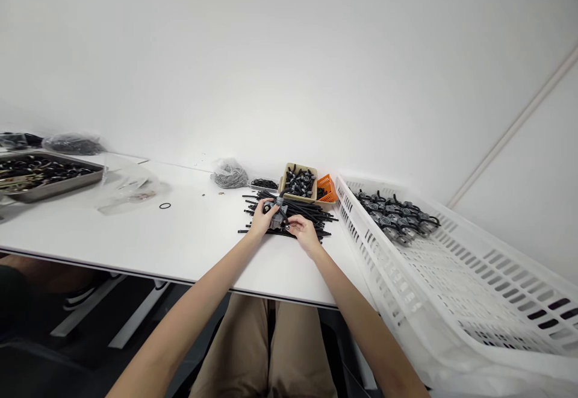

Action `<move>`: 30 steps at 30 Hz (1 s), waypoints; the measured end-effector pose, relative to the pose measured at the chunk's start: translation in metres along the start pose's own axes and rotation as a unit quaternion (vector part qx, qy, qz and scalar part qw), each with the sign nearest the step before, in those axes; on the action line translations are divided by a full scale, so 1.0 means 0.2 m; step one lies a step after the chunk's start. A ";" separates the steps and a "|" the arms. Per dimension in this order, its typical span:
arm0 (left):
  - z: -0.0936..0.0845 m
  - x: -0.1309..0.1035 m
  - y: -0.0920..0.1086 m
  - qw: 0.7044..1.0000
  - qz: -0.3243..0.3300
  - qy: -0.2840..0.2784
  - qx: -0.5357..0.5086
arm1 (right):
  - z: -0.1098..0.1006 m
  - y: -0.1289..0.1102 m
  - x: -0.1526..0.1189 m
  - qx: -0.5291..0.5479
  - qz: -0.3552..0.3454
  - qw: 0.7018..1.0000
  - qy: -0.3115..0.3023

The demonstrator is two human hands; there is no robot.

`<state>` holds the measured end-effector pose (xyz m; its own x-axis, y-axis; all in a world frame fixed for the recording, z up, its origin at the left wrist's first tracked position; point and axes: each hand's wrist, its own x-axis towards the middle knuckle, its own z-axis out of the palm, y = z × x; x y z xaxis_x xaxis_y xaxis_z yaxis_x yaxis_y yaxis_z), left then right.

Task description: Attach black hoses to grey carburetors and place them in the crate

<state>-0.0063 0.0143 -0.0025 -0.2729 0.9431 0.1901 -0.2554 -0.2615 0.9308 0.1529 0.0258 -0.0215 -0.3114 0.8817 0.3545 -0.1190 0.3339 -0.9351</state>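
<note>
My left hand grips a grey metal carburetor from its left side, holding it just over the table. A short black hose is on the carburetor's right side. At that hose's lower end, the fingers of my right hand are pinched together. Under and behind both hands lies a loose pile of black rubber tubes. Just beyond the pile stands a beige basket filled with small black and grey parts.
An orange basket sits beside the beige one. At right, a large white crate holds several carburetors. A clear bag, a black ring and a metal tray of parts lie leftward on the white table.
</note>
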 end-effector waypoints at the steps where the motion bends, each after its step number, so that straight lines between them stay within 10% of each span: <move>1: 0.00 0.00 0.00 1.000 0.003 0.000 0.000 | 0.00 0.00 0.00 -0.001 -0.007 1.000 0.002; 30: -0.01 0.01 -0.04 0.985 0.121 0.001 0.123 | 0.02 0.01 0.02 -0.102 0.002 0.992 0.080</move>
<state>-0.0074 0.0181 -0.0100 -0.3008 0.8583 0.4159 0.0493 -0.4215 0.9055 0.1485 0.0285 -0.0230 -0.1554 0.9196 0.3607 0.0810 0.3758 -0.9231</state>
